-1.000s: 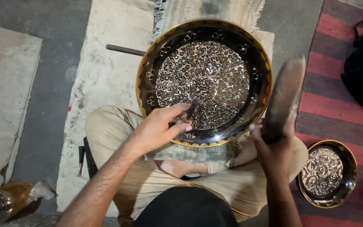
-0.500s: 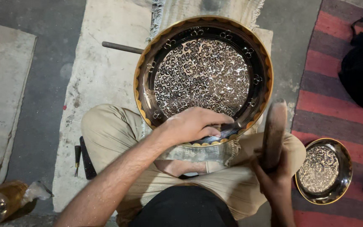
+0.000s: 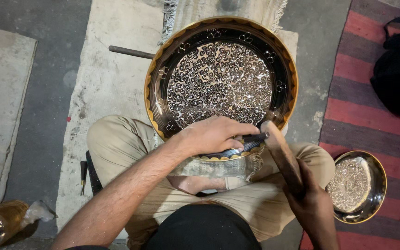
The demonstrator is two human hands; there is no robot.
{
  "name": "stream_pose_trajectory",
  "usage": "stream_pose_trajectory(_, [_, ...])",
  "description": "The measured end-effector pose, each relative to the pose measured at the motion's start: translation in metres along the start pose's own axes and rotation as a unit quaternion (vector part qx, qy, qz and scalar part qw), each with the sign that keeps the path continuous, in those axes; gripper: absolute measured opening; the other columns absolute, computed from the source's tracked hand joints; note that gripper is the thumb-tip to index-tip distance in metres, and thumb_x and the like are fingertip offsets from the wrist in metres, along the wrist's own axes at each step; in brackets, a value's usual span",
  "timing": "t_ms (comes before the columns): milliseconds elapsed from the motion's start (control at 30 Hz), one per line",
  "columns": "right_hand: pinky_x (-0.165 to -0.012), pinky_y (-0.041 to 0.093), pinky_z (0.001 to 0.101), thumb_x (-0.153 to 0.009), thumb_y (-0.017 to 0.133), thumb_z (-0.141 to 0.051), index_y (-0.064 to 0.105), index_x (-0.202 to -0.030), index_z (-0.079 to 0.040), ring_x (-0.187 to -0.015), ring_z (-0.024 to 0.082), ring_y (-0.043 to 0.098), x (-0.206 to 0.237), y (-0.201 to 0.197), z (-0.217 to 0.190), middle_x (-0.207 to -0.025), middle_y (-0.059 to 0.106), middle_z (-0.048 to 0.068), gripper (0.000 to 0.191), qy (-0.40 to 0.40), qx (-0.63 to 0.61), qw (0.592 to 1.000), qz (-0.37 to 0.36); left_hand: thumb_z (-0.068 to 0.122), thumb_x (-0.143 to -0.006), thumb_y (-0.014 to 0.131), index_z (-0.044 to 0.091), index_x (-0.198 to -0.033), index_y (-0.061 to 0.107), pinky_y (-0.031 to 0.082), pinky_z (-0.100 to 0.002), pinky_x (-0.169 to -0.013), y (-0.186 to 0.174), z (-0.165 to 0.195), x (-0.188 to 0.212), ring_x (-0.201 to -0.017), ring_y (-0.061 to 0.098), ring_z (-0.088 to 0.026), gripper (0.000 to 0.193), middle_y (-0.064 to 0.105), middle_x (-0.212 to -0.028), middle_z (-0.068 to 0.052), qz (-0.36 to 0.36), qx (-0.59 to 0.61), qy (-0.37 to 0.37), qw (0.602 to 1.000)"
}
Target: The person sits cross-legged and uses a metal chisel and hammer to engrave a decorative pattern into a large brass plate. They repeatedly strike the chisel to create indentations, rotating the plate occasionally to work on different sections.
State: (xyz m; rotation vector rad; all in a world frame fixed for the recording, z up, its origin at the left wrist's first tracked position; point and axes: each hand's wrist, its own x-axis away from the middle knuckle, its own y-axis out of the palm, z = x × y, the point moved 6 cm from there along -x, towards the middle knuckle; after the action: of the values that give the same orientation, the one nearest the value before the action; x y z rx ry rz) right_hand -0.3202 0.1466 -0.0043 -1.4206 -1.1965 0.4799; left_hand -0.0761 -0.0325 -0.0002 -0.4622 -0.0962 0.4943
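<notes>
Figure: chasing a large engraved plate (image 3: 218, 83), viewed from my head. The plate rests tilted against my crossed legs, its near rim on my lap, so that the worked face turns up toward me. My left hand (image 3: 214, 134) lies on the plate's near rim; its fingers are pressed together, pinching a dark chisel (image 3: 251, 140) low and flat, so the tip meets the metal just inside the rim. My right hand (image 3: 311, 199), right of the plate and nearer my body, has its fingers wrapped tight around a wooden mallet (image 3: 281, 153), whose head touches or nearly touches the chisel's butt; I cannot tell which. Beyond the plate's far-left edge a metal rod (image 3: 130, 52) lies on the pale mat (image 3: 107, 92). Right of the plate, a small bowl (image 3: 357, 185) sits on the striped rug (image 3: 362, 106). Left of my knee, below the plate, a small tool (image 3: 84, 173) lies within reach
</notes>
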Motion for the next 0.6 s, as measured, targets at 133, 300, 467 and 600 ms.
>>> stream_pose_trajectory(133, [-0.072,0.057,0.0506,-0.078,0.079,-0.026,0.047,-0.151,-0.024,-0.092,0.045,0.072,0.003,-0.014,-0.008,-0.104,0.074,0.023,0.08,-0.041,-0.047,0.997,0.053,0.023,-0.091,0.07,0.017,-0.139,0.061,0.055,-0.044,-0.088,-0.001,0.001,-0.001,-0.099,0.073,-0.03,0.049,0.076,-0.103,-0.01,0.006,-0.001,0.022,1.0])
stream_pose_trajectory(300, [-0.075,0.058,0.0474,-0.078,0.077,-0.024,0.049,-0.149,-0.019,-0.096,0.04,0.074,0.005,-0.021,-0.012,-0.109,0.073,0.022,0.076,-0.087,-0.112,0.986,0.088,0.014,-0.09,0.067,0.015,-0.137,0.064,0.058,-0.041,-0.089,-0.004,-0.002,0.002,-0.099,0.075,-0.029,0.047,0.076,-0.106,-0.012,0.019,0.026,0.023,0.999])
stream_pose_trajectory(467, [-0.08,0.058,0.0428,-0.078,0.082,-0.022,0.048,-0.154,-0.02,-0.098,0.036,0.073,-0.008,-0.022,0.001,-0.107,0.074,0.022,0.083,-0.039,-0.032,0.997,0.061,0.017,-0.089,0.072,0.011,-0.135,0.062,0.058,-0.04,-0.091,-0.005,-0.003,0.01,-0.103,0.074,-0.031,0.048,0.075,-0.115,-0.015,0.083,0.052,0.017,0.995])
stream_pose_trajectory(600, [-0.091,0.053,0.0343,-0.079,0.079,-0.01,0.043,-0.154,-0.005,-0.112,0.021,0.066,-0.02,-0.034,-0.001,-0.125,0.07,0.018,0.083,-0.128,-0.204,0.969,0.062,0.018,-0.088,0.073,0.01,-0.137,0.061,0.058,-0.041,-0.092,-0.006,-0.004,0.01,-0.102,0.074,-0.031,0.051,0.074,-0.118,-0.016,0.106,0.038,0.019,0.993])
